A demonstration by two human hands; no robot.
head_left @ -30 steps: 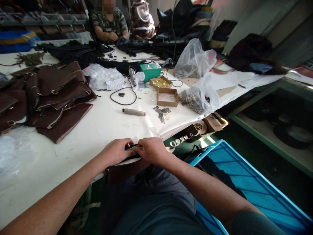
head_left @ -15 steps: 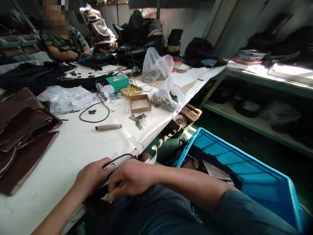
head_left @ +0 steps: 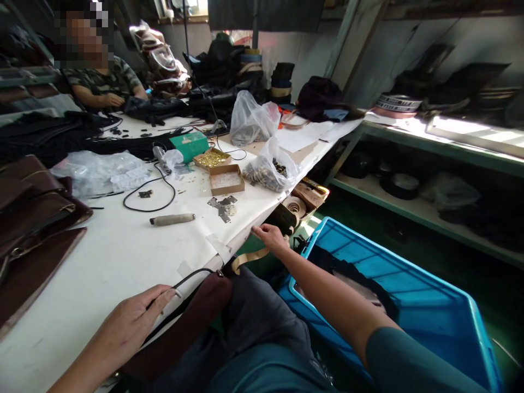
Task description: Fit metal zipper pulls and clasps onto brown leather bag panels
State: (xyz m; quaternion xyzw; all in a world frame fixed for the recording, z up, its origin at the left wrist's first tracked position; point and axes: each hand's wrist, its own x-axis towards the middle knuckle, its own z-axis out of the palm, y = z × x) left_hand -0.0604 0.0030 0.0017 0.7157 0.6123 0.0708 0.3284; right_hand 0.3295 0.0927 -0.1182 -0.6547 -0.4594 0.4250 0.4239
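Observation:
A dark brown leather piece (head_left: 196,319), perhaps a bag, lies across my lap against the table edge. My left hand (head_left: 141,314) is closed on a thin black strap (head_left: 192,277) at its near end. A small pale piece shows by the fingertips. The strap's far end meets a small metal fitting on the brown leather. My right hand (head_left: 270,238) is at the table's edge, fingers pinched together; whatever they hold is too small to make out. Below it a cream tape strip (head_left: 251,256) hangs from a tape roll (head_left: 295,206).
On the white table (head_left: 123,251) lie a cloth-wrapped tool (head_left: 172,219), metal plates (head_left: 224,207), small cardboard boxes (head_left: 227,190), plastic bags of fittings (head_left: 270,172) and brown bags (head_left: 36,218). A blue crate (head_left: 434,316) stands at my right. A co-worker (head_left: 102,90) sits across the table.
My right hand has moved from beside my left hand over the lap, forward and right to the table edge. The brown leather is now uncovered. My left hand has shifted slightly left and down.

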